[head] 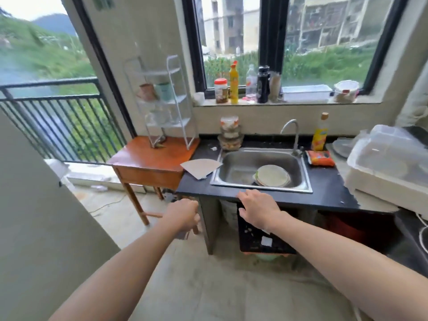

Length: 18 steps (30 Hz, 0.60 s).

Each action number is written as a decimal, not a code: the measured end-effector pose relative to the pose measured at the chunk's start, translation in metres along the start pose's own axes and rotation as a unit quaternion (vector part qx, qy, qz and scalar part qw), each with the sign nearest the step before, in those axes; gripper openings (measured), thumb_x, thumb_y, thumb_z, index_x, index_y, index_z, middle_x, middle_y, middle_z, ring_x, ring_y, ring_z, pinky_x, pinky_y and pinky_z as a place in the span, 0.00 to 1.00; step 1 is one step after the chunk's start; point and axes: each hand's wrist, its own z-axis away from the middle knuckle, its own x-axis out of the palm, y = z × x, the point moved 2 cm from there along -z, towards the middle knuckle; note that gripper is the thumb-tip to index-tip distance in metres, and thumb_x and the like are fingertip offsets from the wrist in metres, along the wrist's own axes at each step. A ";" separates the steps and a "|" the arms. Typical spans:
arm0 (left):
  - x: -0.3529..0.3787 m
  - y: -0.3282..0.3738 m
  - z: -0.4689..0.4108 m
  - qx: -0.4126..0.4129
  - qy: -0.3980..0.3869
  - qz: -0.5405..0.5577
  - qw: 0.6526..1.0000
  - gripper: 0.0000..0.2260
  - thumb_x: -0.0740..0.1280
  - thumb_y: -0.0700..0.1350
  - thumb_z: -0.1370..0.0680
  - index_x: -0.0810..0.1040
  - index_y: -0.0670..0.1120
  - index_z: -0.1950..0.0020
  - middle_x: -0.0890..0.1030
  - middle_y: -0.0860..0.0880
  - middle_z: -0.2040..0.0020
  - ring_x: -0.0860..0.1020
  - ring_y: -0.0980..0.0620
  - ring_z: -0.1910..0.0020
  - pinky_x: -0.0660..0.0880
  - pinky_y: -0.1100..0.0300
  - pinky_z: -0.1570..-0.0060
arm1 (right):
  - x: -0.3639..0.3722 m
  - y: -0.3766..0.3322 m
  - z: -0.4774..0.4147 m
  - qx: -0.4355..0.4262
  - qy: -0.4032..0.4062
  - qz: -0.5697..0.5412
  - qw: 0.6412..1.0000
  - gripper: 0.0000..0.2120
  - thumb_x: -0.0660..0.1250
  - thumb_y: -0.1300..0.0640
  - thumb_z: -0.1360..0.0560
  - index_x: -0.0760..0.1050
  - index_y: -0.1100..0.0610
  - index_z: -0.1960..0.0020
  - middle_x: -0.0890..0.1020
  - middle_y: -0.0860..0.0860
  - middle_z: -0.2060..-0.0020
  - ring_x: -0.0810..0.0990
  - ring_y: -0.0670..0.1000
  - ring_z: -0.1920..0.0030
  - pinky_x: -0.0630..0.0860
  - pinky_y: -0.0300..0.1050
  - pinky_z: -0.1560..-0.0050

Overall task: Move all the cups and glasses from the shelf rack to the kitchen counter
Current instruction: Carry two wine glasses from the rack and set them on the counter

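A white wire shelf rack (176, 89) stands on a small wooden table (148, 158) left of the dark kitchen counter (324, 181). On its middle shelf sit a pink cup (146, 91) and a pale green cup (163, 91). The lower shelf holds clear glasses (159, 117), blurred. My left hand (183, 215) hangs in front of the table with its fingers curled and nothing in it. My right hand (257, 208) is spread flat at the counter's front edge, empty. Both hands are well short of the rack.
A steel sink (236, 163) with plates (273, 176) is set in the counter. Stacked containers (230, 135), a paper sheet (200, 167), an orange bottle (320, 134), a snack packet (320, 158) and a plastic dish box (389, 158) sit around it. Bottles line the windowsill (231, 101).
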 end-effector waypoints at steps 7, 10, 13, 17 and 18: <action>-0.031 -0.068 -0.035 -0.072 0.044 -0.005 0.996 0.10 0.60 0.51 0.23 0.75 0.49 0.46 0.80 0.47 0.44 0.78 0.45 0.47 0.75 0.51 0.52 | 0.001 -0.023 -0.111 -0.039 0.007 -0.025 0.999 0.17 0.62 0.52 0.23 0.71 0.55 0.36 0.79 0.56 0.41 0.77 0.58 0.42 0.74 0.51 0.47; -0.050 -0.121 -0.058 -0.120 0.056 0.011 0.991 0.11 0.59 0.51 0.22 0.75 0.49 0.44 0.79 0.47 0.42 0.77 0.45 0.45 0.72 0.52 0.52 | -0.002 -0.049 -0.178 -0.085 0.022 -0.037 0.995 0.18 0.63 0.52 0.24 0.71 0.55 0.35 0.79 0.55 0.40 0.78 0.58 0.42 0.74 0.51 0.44; -0.062 -0.175 -0.081 -0.145 0.057 0.011 0.988 0.07 0.58 0.49 0.23 0.73 0.49 0.50 0.79 0.46 0.46 0.76 0.45 0.49 0.69 0.54 0.57 | 0.002 -0.079 -0.242 -0.127 0.013 -0.029 0.991 0.17 0.62 0.52 0.23 0.71 0.54 0.36 0.80 0.55 0.43 0.79 0.57 0.45 0.76 0.50 0.47; -0.075 -0.245 -0.123 -0.148 0.058 0.014 0.987 0.08 0.58 0.49 0.23 0.74 0.49 0.50 0.79 0.47 0.48 0.76 0.46 0.51 0.69 0.55 0.58 | 0.014 -0.116 -0.320 -0.127 0.022 -0.007 0.992 0.17 0.62 0.50 0.23 0.71 0.55 0.36 0.79 0.55 0.45 0.78 0.59 0.46 0.75 0.52 0.51; -0.079 -0.262 -0.136 -0.142 0.064 0.013 0.988 0.07 0.58 0.49 0.23 0.73 0.49 0.52 0.80 0.48 0.49 0.76 0.47 0.53 0.69 0.55 0.60 | 0.017 -0.124 -0.341 -0.123 0.032 -0.004 0.992 0.18 0.62 0.50 0.23 0.71 0.55 0.36 0.79 0.55 0.46 0.79 0.58 0.46 0.76 0.52 0.52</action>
